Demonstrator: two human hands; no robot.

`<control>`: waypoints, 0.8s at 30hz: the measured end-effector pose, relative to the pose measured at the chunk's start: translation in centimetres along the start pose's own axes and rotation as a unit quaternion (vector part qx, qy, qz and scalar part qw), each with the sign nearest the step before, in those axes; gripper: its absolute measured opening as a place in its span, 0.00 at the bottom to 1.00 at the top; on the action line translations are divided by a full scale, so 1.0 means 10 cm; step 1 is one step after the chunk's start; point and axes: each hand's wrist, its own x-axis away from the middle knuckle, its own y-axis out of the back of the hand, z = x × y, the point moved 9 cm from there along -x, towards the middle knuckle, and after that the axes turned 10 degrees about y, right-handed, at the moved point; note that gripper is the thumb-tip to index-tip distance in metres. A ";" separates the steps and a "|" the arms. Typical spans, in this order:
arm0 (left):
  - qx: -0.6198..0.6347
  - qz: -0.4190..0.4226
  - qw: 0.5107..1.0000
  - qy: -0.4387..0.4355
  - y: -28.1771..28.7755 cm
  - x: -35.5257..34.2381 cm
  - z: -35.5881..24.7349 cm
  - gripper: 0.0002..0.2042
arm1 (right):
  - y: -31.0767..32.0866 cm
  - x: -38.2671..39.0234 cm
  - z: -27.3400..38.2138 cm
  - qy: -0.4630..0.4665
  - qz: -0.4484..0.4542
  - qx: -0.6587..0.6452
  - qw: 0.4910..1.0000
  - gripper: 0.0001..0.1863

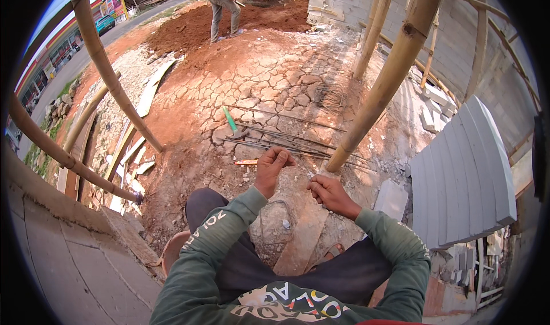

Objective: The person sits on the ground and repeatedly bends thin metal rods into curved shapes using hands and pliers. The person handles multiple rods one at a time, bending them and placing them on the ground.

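My left hand (271,170) is raised over the ground with thumb and fingertips pinched together. To its right and slightly lower, my right hand (335,195) is curled closed, with a small pale bit at its fingertips. What either hand holds is too small to name. Just beyond them, several thin steel rods (286,143) lie on the cracked ground. A hammer with a green handle (230,120) rests at the rods' left end. Beside my left hand lies a short orange strip (246,162). Below the hands, a bent wire frame (262,225) is on the ground by a plank (302,236).
Bamboo poles stand at right (389,79) and left (109,73). Grey blocks (461,176) are stacked at right. A coil of wire (332,98) lies farther out. Another person (222,10) stands by red soil (269,18). Broken boards (134,159) litter the left.
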 end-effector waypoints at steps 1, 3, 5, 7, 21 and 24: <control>0.011 0.010 1.000 0.003 -0.02 0.00 -0.01 0.09 | -0.02 0.00 0.00 -0.002 0.009 -0.013 1.000 0.11; 0.034 0.028 0.999 0.003 -0.07 0.01 -0.04 0.09 | -0.07 0.01 -0.02 -0.016 0.029 -0.026 0.999 0.11; 0.067 0.061 0.996 0.025 -0.15 0.03 -0.03 0.09 | -0.11 0.01 -0.07 -0.036 0.051 -0.029 0.998 0.11; 0.101 0.088 0.990 0.044 -0.22 0.05 -0.04 0.09 | -0.13 0.01 -0.10 -0.046 0.056 -0.037 0.997 0.11; 0.192 0.164 0.965 0.067 -0.38 0.09 -0.10 0.08 | -0.21 0.04 -0.23 -0.086 0.115 -0.089 0.986 0.15; 0.187 0.135 0.970 0.077 -0.35 0.08 -0.04 0.08 | -0.22 0.07 -0.26 -0.102 0.127 -0.079 0.983 0.14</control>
